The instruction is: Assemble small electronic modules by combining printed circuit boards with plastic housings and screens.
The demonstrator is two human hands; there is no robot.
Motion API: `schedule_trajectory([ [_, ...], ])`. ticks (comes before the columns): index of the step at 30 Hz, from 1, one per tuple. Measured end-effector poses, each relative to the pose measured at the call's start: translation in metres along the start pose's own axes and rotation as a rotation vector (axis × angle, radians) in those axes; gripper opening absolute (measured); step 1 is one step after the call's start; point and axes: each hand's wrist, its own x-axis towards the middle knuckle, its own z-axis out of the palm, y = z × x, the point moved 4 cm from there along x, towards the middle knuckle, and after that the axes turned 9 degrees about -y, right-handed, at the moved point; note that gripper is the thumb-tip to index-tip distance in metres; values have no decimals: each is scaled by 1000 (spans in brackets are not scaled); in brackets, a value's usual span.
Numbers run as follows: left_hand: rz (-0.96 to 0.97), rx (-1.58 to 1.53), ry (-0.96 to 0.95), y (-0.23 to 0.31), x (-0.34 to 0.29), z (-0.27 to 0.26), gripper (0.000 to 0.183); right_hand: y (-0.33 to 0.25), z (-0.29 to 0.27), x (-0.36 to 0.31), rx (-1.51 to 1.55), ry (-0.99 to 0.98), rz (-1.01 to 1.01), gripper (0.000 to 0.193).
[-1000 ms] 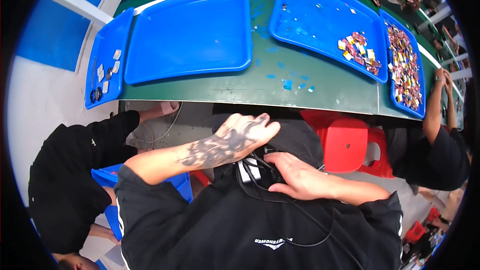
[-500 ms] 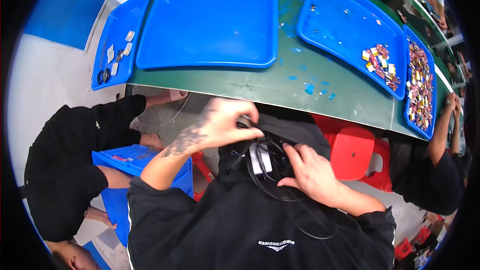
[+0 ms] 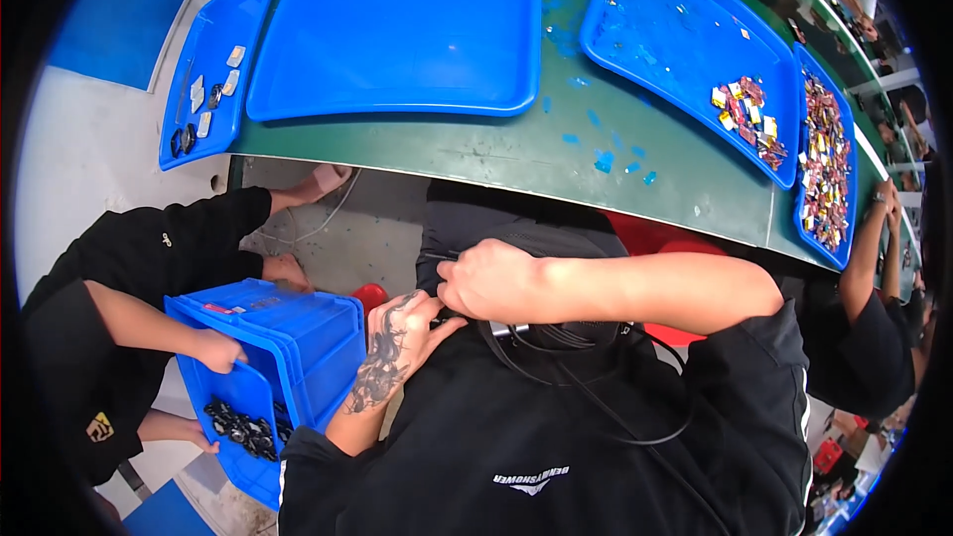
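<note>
My right hand reaches across my lap, its fingers curled closed. Just to its lower left is my tattooed left hand, thumb and fingers drawn together so that the two hands touch. Whatever they pinch between them is small and hidden by the fingers. A loop of black cable lies over my lap under the right wrist and trails down my black shirt. Next to it a pale, shiny piece of a device peeks out, mostly covered by my right forearm.
Ahead, a green table carries a large bare blue tray, a tray with small parts at left, and two trays at right with coloured pieces. At left a co-worker's hand grips a blue crate holding black parts.
My right hand has swung left across my lap to meet my left hand, which has dropped lower. The co-worker's hand has come onto the crate, whose black contents now show.
</note>
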Motion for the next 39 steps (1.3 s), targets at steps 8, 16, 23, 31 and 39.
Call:
schedule_trajectory([
  [8,180,-24,181,1,-4,9,20,-6,28,10,64,158,126,15],
  [16,28,-140,143,3,-16,8,22,-25,36,3,-123,322,156,17],
  [23,107,-152,144,-2,-2,17,24,-9,25,9,16,202,-55,17],
  [31,108,-139,191,-12,-4,8,20,5,2,-9,469,179,80,25],
  [39,-155,-986,-33,-28,5,-6,24,8,-54,-110,881,362,107,39],
])
